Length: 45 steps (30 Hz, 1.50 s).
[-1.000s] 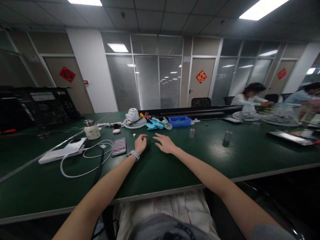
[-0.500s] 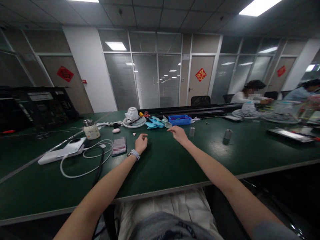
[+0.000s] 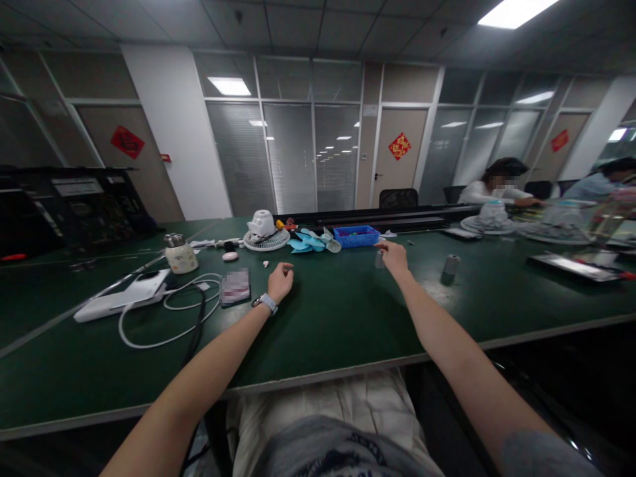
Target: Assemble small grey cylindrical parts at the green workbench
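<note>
My left hand (image 3: 281, 282) rests on the green table (image 3: 328, 331) with loosely bent fingers and nothing in it; a watch is on that wrist. A small white piece (image 3: 265, 264) lies just beyond it. Over on the right, my right hand (image 3: 396, 260) is at a small upright grey cylinder (image 3: 379, 259), its fingers reaching left across the top. Part of the cylinder is covered, and whether the fingers grip it is unclear. A second grey cylinder (image 3: 451, 265) stands further right, apart from the hand.
Along the back lie a white fan housing (image 3: 262, 228), blue fan blades (image 3: 305, 242) and a blue basket (image 3: 356, 237). To the left are a bottle (image 3: 181, 254), a white cable (image 3: 130, 343) and a flat packet (image 3: 235, 286). Another person (image 3: 497, 189) sits at the far right.
My right hand has moved right, from in front of the blue basket to the nearer grey cylinder. The left hand stays in about the same place.
</note>
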Motion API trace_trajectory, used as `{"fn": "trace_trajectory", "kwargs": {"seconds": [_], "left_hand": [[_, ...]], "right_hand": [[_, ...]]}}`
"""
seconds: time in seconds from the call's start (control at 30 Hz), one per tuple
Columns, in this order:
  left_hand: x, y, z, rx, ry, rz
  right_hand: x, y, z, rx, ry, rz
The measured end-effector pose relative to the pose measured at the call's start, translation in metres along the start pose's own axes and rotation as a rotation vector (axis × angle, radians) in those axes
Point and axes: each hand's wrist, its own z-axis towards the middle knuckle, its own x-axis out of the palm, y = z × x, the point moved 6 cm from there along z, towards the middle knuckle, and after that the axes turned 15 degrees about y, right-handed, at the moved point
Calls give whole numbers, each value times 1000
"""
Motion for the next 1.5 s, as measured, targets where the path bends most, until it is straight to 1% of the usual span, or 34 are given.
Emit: {"fn": "trace_trajectory", "kwargs": {"seconds": [0.2, 0.43, 0.57, 0.63, 0.7, 0.77, 0.83, 0.93, 1.0, 1.07, 1.13, 1.2, 1.23, 1.3, 1.4, 1.5], "left_hand": [[-1, -4, -2, 1, 9, 4], [-1, -9, -5, 3, 19, 25], [0, -8, -5, 9, 28, 25], [0, -7, -4, 13, 29, 24], [0, -7, -4, 12, 30, 21], [0, -7, -4, 9, 31, 16], [-1, -8, -4, 11, 33, 14], [-1, -9, -4, 22, 33, 11], [-1, -9, -5, 25, 28, 5], [0, -10, -5, 40, 22, -7], [0, -16, -8, 89, 25, -35], [0, -26, -12, 170, 28, -72], [-1, -32, -14, 215, 27, -88], [-2, -44, -20, 293, 17, -105], [-2, -58, -24, 340, 4, -121], [0, -61, -21, 311, -12, -165]], "right_hand": [[2, -1, 0, -3, -17, -39], [2, 1, -1, 43, 49, -87], [-1, -2, -3, 55, 26, -37], [1, -10, -4, 107, -6, 8], [8, -23, -4, 205, 2, 52], [19, -38, -5, 317, 68, 104], [28, -48, -5, 391, 139, 150], [33, -49, -5, 434, 164, 170], [39, -35, -5, 433, 155, 185], [54, -8, -6, 373, 181, 269], [78, 31, -9, 237, 261, 431], [106, 75, -17, 75, 372, 595], [118, 94, -22, 18, 412, 647], [137, 121, -32, -60, 453, 691], [149, 140, -44, -147, 450, 693], [149, 145, -51, -223, 454, 701]]}}
